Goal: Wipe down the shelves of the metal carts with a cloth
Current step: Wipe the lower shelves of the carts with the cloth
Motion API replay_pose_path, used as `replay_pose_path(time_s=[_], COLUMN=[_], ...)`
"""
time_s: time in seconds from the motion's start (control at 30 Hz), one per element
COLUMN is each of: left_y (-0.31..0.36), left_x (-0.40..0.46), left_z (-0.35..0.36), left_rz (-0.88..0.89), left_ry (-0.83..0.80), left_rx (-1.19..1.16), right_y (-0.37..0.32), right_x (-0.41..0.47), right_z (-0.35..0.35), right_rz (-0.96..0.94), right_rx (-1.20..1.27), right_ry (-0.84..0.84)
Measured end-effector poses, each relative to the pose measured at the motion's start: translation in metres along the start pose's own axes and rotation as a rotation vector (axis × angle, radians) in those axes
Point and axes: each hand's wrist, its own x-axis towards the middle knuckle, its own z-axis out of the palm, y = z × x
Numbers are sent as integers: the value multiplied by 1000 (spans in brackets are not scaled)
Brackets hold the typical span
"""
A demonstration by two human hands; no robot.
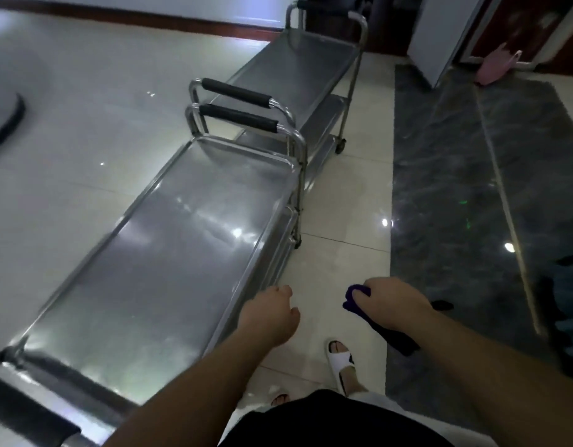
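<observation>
Right hand [391, 304] clamped on purple cloth [356, 296], bunched ready for wiping; left hand [269, 314] empty, loosely curled, just beside near cart [169, 253] right rim, we judge to steady it.

Glossy cream floor tiles [85, 162] mirror the lights; a dark marble strip [456, 188] runs down the right; a wooden baseboard [149, 18] lines the far wall.

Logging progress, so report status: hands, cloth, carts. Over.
Right hand grips dark purple cloth, above floor. Left hand loosely curled, empty, beside near stainless steel cart's top shelf. Second steel cart beyond. No obstruction seen.
</observation>
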Motion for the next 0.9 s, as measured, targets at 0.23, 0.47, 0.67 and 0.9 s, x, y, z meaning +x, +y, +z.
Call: replay_pose_path(time_s=[0.23, 0.47, 0.67, 0.9], left_y=[20, 28, 23, 22], left_x=[8, -36, -86, -123], left_z=[-1, 38, 87, 156], left_rz=[-326, -638, -833, -921], left_ry=[93, 136, 211, 221], left_rx=[-163, -350, -555, -682], right_y=[-17, -45, -66, -84], right_x=[79, 111, 88, 51], right_z=[-48, -25, 23, 75], right_rz=[-291, -446, -520, -615], right_rx=[-196, -319, -398, -414], right_ry=[-80, -238, -337, -381])
